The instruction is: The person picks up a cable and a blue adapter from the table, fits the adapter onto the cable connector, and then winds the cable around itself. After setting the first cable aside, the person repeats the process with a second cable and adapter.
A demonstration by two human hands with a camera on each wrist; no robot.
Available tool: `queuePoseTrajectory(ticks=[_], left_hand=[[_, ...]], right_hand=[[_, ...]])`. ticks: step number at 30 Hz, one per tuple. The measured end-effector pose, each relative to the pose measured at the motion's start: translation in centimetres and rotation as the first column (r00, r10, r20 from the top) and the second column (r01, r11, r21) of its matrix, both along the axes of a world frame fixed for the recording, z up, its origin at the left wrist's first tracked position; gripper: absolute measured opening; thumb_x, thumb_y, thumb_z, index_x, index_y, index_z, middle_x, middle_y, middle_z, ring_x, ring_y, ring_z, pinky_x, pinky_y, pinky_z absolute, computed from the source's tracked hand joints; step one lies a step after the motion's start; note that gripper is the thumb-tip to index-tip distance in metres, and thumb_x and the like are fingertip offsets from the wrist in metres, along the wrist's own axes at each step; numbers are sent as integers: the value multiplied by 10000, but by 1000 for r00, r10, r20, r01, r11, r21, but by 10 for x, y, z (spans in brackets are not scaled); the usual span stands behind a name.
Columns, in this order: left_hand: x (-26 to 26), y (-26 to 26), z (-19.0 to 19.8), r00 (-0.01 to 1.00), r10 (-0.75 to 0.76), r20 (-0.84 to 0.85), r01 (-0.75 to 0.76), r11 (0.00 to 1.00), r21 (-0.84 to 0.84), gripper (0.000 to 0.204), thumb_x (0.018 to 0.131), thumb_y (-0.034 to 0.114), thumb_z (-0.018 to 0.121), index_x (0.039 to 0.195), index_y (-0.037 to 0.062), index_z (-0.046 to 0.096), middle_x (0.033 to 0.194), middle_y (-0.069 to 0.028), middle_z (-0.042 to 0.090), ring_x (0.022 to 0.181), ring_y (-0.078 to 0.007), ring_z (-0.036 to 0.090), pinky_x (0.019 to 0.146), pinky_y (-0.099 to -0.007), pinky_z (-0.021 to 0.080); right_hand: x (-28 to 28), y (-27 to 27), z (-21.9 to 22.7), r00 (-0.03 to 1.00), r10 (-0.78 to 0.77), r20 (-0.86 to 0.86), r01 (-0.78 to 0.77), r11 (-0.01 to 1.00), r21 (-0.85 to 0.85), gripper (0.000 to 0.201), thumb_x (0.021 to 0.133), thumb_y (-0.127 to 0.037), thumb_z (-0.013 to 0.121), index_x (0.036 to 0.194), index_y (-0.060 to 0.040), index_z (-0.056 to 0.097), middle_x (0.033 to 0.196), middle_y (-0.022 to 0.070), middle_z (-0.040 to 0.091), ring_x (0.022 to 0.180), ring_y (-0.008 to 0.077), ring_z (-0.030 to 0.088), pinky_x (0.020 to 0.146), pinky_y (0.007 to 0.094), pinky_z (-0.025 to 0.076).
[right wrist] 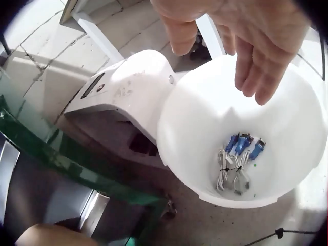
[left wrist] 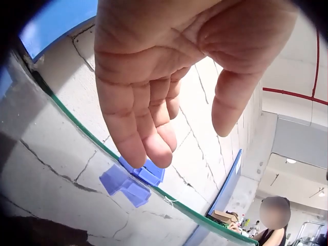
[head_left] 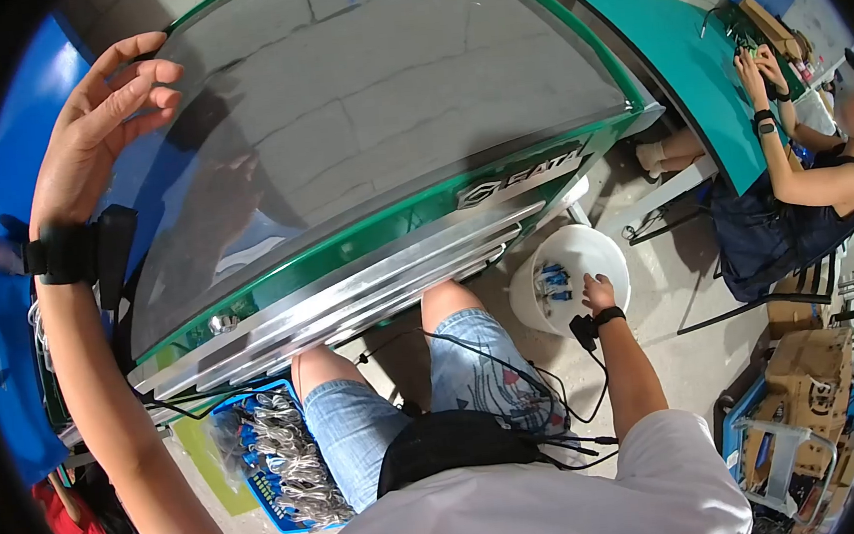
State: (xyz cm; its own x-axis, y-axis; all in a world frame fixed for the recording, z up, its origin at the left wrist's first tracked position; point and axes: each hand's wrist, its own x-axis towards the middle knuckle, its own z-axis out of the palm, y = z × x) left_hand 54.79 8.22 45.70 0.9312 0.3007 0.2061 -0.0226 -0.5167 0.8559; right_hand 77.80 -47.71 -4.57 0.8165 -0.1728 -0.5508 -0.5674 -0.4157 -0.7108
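Note:
My left hand is raised over the left end of a grey-topped green cabinet, fingers loosely bent and nothing in them. In the left wrist view its palm and thumb show bare, the thumb apart from the fingers. Low on my right, my right hand hangs over the rim of a white bucket, fingers loose and holding nothing. At the bucket's bottom lie bundled grey-white cables with blue connectors, below my fingertips.
A blue basket full of bundled cables stands on the floor left of my legs. Metal drawer fronts run along the cabinet before my knees. At right a person works at a green table. Black wires hang beside my right thigh.

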Motion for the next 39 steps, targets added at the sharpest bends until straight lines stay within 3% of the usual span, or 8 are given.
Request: queuePoseTrajectory(ticks=[6, 14, 20, 24, 30, 33, 36, 39], left_hand=[[-4, -6, 5, 1000, -16, 25, 18, 998, -52, 428, 882, 226, 607, 1255, 51, 488, 1054, -46, 603, 898, -113, 601, 859, -281, 475], [-41, -26, 33, 979, 64, 194, -20, 975, -222, 330, 853, 90, 633, 1149, 3, 517, 1039, -76, 610, 912, -143, 604, 816, -268, 489], [-135, -2, 56, 930, 287, 229, -302, 953, 34, 336, 801, 32, 670, 1113, 9, 550, 1020, -83, 608, 950, -163, 571, 839, -298, 483], [-187, 47, 38, 812, 581, -59, -448, 684, 575, 536, 637, 114, 795, 1103, -10, 563, 1017, -137, 629, 950, -256, 605, 813, -329, 492], [-185, 52, -3, 658, 752, -36, -376, 370, 850, 687, 548, 67, 803, 1147, 4, 471, 1112, -211, 516, 994, -382, 566, 873, -418, 475], [-184, 60, 7, 722, 691, -11, -431, 463, 775, 684, 576, 14, 761, 1200, 28, 481, 1085, -201, 565, 977, -360, 579, 844, -401, 482], [-180, 51, 28, 761, 649, -24, -470, 576, 669, 643, 619, -32, 714, 1222, 20, 497, 995, -175, 633, 867, -281, 624, 760, -367, 505], [-171, 34, 52, 783, 622, -24, -593, 757, 273, 524, 714, -19, 651, 1208, -38, 476, 908, -124, 631, 752, -167, 606, 675, -296, 492]], right_hand=[[22, -27, -13, 944, 328, 17, -304, 854, 423, 233, 887, -154, 537, 1001, 48, 560, 782, 103, 600, 598, 163, 568, 510, 264, 473], [13, 29, 63, 902, 431, 42, -429, 875, 224, 187, 867, -152, 567, 983, -6, 565, 820, 113, 638, 620, 191, 613, 510, 283, 503], [-9, 69, 130, 732, 632, 253, -671, 732, 114, 161, 885, -174, 570, 933, -23, 604, 817, 63, 643, 661, 147, 611, 577, 261, 492], [-25, 107, 174, 525, 726, 445, -823, 567, 45, 122, 877, -121, 590, 918, -8, 605, 808, 33, 632, 671, 99, 579, 599, 235, 474], [-94, 155, 286, 314, 804, 504, -938, 345, 34, 180, 833, -40, 641, 1000, 25, 629, 837, 75, 679, 745, 114, 620, 675, 246, 492], [-130, 162, 355, -4, 854, 521, -979, 102, -175, 226, 828, -41, 644, 1045, 22, 628, 904, 102, 691, 790, 169, 657, 683, 267, 515], [-146, 164, 390, -122, 819, 560, -969, 23, -244, 204, 823, -39, 645, 1015, 28, 637, 908, 115, 688, 800, 193, 669, 668, 277, 526], [-158, 170, 426, -186, 789, 586, -953, 1, -304, 198, 803, -20, 653, 994, 33, 644, 906, 123, 686, 805, 209, 677, 646, 286, 532]])
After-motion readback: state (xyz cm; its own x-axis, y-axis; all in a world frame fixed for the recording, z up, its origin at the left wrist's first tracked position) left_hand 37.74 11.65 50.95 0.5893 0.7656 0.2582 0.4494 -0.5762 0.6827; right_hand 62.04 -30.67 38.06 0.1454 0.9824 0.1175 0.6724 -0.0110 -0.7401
